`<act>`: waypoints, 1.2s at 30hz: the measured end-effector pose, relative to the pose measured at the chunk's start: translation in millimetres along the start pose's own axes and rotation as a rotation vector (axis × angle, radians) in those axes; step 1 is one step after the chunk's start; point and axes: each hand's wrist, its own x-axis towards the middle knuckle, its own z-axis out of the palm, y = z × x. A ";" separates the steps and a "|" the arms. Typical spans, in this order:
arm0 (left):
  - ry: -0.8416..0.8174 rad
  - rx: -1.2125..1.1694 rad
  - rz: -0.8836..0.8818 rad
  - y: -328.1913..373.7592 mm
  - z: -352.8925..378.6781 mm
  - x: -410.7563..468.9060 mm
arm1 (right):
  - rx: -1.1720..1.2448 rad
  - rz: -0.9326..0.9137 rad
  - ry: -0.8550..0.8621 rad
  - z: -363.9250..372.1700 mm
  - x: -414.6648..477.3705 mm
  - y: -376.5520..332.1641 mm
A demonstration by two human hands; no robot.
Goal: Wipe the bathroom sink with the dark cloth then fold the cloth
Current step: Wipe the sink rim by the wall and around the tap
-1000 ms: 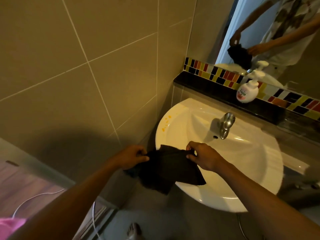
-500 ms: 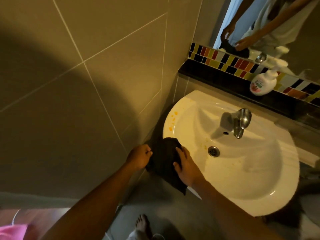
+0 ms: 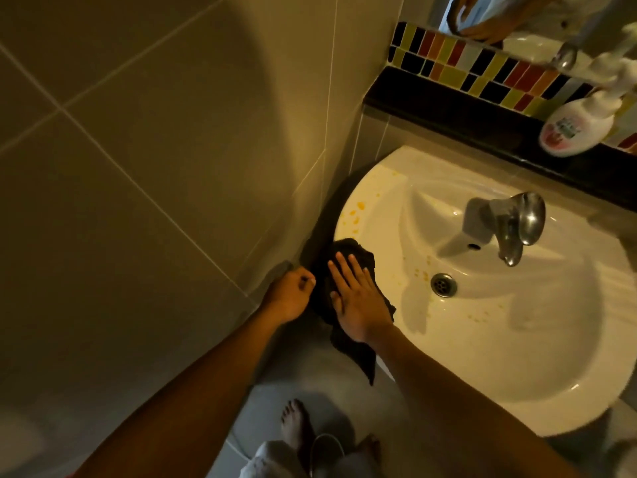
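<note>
The dark cloth [image 3: 348, 251] lies draped over the left rim of the white sink [image 3: 517, 357], one corner hanging below the edge. My right hand [image 3: 356, 298] lies flat on top of it, fingers spread and pointing away from me. My left hand [image 3: 291, 293] is curled just left of the cloth, its fingertips at the cloth's left edge by the wall. Orange spots dot the sink's left rim and the basin near the drain [image 3: 444, 285].
A chrome tap [image 3: 517, 225] stands at the back of the basin. A white pump bottle [image 3: 579, 127] sits on the black ledge under the coloured tile strip and mirror. A tiled wall runs close on the left. My bare foot [image 3: 294, 426] is below.
The cloth went from spread between both hands in front of the sink to lying on the left rim. My right hand now presses flat on it.
</note>
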 end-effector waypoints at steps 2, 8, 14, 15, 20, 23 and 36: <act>0.002 -0.008 0.009 -0.5 1.4 5.0 | 0.005 -0.003 0.010 -4.8 21.5 2.7; 0.093 -0.039 0.082 5.1 11.1 14.0 | 0.071 0.047 0.093 -28.9 107.2 28.1; 0.087 -0.050 0.098 30.0 32.4 29.9 | 0.046 0.059 0.176 -59.5 172.2 78.0; 0.092 -0.084 0.080 38.8 37.0 35.4 | 0.040 0.056 0.188 -62.8 178.2 85.6; 0.218 -0.184 0.088 75.1 59.2 60.5 | -0.044 0.126 0.226 -85.1 204.6 133.6; 0.338 -0.081 0.114 84.3 69.7 68.9 | -0.064 0.243 0.238 -103.5 208.4 179.1; 0.397 0.220 0.020 96.4 78.3 74.3 | -0.085 -0.118 0.142 -74.6 167.8 130.1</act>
